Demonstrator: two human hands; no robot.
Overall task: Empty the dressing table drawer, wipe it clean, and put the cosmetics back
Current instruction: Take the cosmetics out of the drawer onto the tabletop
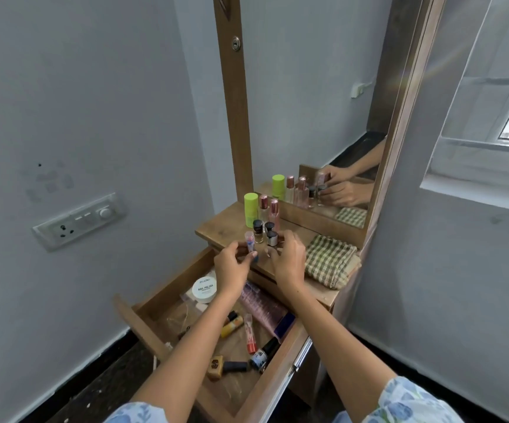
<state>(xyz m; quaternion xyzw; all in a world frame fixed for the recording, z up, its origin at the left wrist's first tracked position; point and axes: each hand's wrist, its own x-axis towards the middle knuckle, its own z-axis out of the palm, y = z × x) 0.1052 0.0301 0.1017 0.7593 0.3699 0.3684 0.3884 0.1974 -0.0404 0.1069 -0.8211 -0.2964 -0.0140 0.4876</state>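
You were setting small bottles on the dressing table top point(225, 222) above the open drawer point(161, 303).

Your left hand point(231, 267) pinched a small clear tube point(249, 242) upright at the top's near edge; your right hand point(288, 257), fingers curled, touched a silver-capped bottle point(272, 238) just right of it. A green bottle point(250, 209) stood farther back, a checked cloth point(329, 261) lay right, and a nail polish tub point(204, 289) remained in the drawer.

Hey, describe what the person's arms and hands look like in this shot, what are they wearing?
Both forearms are bare. The left hand and right hand show no gloves; no rings or watch are visible. Short light-blue sleeves with a white and darker-blue floral print show at the bottom edge: left sleeve, right sleeve.
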